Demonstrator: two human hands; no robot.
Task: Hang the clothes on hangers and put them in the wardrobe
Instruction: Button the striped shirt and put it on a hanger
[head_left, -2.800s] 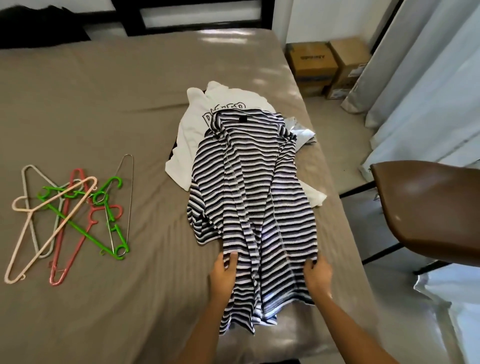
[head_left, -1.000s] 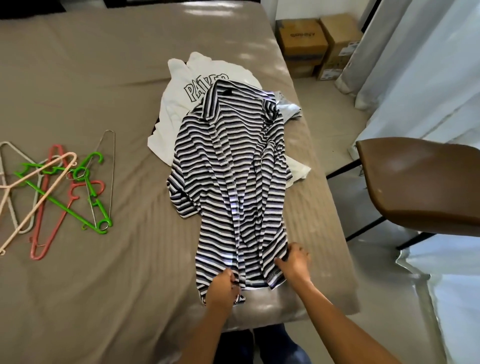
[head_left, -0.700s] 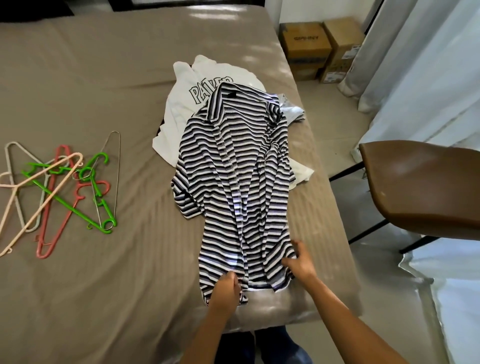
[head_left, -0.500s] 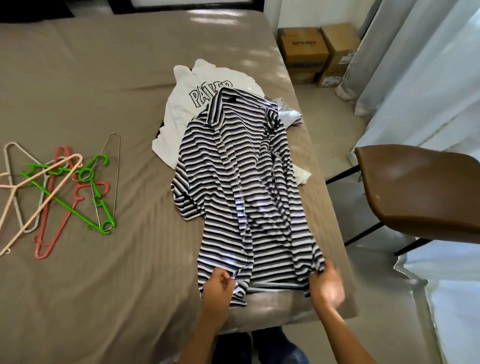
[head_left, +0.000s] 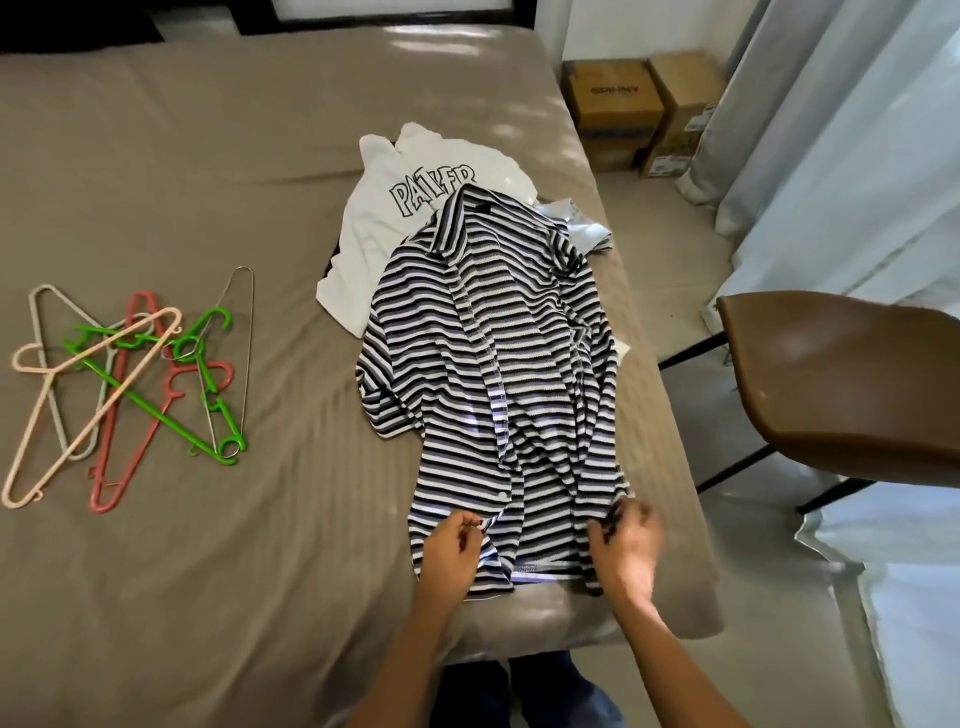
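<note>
– Right hand (head_left: 626, 545) has drawn in a little from the bed's near corner since half a second ago. Against a second ago, the striped shirt's (head_left: 493, 364) lower part lies spread wider. Agree?

– Yes. That hand is smeared by motion, but its fingers are curled at the right end of the hem, with dark stripes showing between them. I read it as gripping the cloth.

– And the left hand (head_left: 452, 545)?

– It pinches the shirt's front opening edge close to the hem, just below a white button. Thumb and fingertips meet on the fabric.

– So where does the shirt lie relative to them?

– It is flat on the bed (head_left: 208, 156), front up and collar farthest from the person. The hem is at the near edge, under both hands. All the rest of it stretches away from the hands up the mattress.

– What is under its collar end?

– A white T-shirt (head_left: 395, 234) with outlined lettering. The striped shirt overlaps its right side.

– And the hangers (head_left: 150, 397)?

– They lie in a tangled heap well off to the left on the bed, apart from both hands and both shirts. I see green, coral, peach, pale grey and one of wire.

– Beyond the bed?

– A brown chair (head_left: 841, 384) stands to the right, with cardboard boxes (head_left: 613, 98) and pale curtains (head_left: 857, 130) behind.
</note>
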